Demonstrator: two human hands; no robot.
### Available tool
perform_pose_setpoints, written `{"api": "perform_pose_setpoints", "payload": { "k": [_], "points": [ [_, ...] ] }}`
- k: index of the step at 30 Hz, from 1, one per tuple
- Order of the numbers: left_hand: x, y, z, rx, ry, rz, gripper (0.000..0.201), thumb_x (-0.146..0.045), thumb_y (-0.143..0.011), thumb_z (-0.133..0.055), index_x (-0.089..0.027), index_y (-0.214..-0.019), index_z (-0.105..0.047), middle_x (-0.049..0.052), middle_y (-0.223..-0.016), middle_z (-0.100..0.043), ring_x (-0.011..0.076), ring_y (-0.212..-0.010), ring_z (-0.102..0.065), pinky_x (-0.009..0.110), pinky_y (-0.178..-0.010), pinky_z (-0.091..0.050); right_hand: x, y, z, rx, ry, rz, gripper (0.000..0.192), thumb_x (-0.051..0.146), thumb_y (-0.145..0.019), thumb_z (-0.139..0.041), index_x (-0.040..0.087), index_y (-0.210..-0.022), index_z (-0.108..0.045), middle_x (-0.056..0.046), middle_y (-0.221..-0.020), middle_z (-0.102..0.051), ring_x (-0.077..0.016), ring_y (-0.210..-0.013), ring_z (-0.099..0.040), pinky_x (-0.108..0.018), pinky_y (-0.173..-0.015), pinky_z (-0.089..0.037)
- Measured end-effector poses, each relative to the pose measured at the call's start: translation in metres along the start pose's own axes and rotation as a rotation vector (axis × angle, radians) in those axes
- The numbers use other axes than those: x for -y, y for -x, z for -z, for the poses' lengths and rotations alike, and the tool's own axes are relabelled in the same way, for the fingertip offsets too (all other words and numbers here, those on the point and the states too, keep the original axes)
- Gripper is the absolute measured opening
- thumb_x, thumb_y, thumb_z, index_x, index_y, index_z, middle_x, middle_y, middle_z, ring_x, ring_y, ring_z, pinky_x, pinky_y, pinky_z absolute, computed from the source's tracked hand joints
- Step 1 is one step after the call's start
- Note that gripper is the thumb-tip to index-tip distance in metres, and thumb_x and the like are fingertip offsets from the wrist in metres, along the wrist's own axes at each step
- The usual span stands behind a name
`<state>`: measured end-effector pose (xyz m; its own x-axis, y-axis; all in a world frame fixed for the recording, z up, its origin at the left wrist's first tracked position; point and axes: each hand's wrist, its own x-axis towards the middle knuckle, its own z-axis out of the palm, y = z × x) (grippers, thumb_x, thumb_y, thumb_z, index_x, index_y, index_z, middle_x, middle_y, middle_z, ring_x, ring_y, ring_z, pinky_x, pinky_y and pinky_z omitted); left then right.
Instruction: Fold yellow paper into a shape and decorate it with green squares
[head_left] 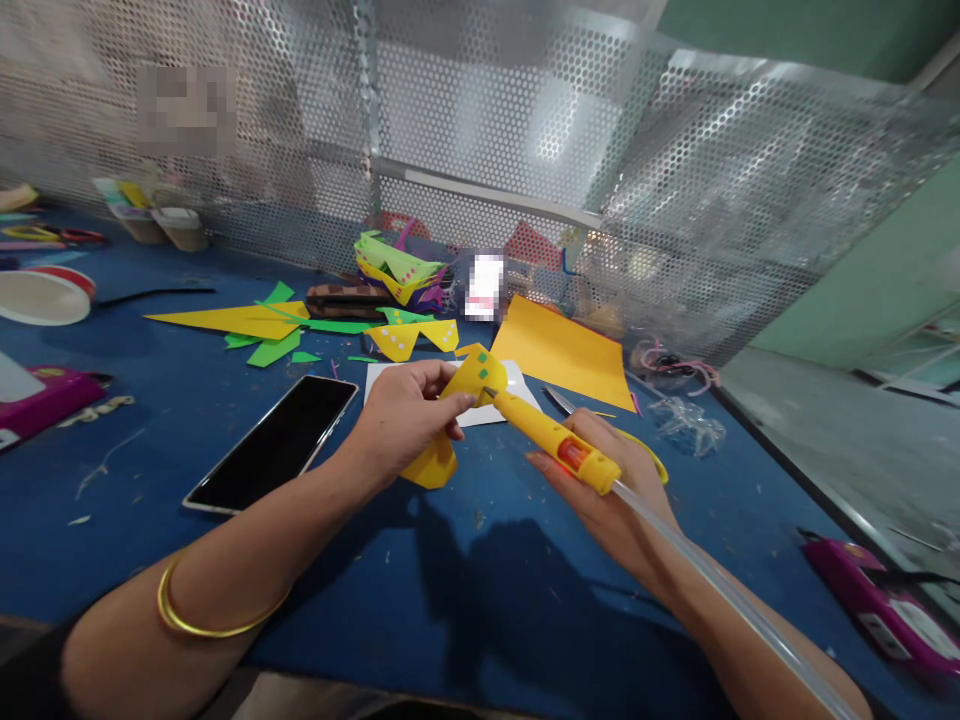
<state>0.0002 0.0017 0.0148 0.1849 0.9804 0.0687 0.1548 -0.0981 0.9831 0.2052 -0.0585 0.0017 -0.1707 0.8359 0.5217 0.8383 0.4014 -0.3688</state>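
Observation:
My left hand (409, 415) pinches a yellow paper cutout (431, 468) marked with a few green spots, shaped like an eye mask. My right hand (600, 470) grips a yellow hot glue gun (551, 435) with a red-orange window in its body; a clear glue stick (697, 565) trails from its rear end. The gun's dark nozzle meets or nearly meets the cutout's right end; contact cannot be made out. Beneath the cutout lies a white sheet (487, 415). Scissors with a yellow handle (654, 455) rest partly hidden behind my right hand.
A phone (274, 445) lies left of my left hand. Behind are a yellow spotted paper mask (412, 341), a stack of masks (397, 265), green scraps (276, 347) and an orange-yellow sheet (562, 350). Purple devices (877, 600) sit at both sides. Perforated metal mesh (495, 120) borders the blue table (360, 630).

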Motion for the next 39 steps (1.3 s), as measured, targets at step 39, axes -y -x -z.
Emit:
{"api": "perform_pose_setpoints", "payload": {
  "k": [39],
  "points": [
    [-0.0037, 0.0018, 0.0003, -0.008, 0.002, 0.022, 0.03, -0.033, -0.07, -0.073, -0.014, -0.093, -0.072, -0.002, -0.054, -0.063, 0.0111, -0.047, -0.056, 0.021, -0.048, -0.045, 0.0019, 0.0016, 0.0001, -0.012, 0.002, -0.041, 0.035, 0.049, -0.088, -0.059, 0.022, -0.07, -0.047, 0.003, -0.066, -0.054, -0.0102, -0.052, -0.045, -0.025, -0.049, -0.031]
  ]
}}
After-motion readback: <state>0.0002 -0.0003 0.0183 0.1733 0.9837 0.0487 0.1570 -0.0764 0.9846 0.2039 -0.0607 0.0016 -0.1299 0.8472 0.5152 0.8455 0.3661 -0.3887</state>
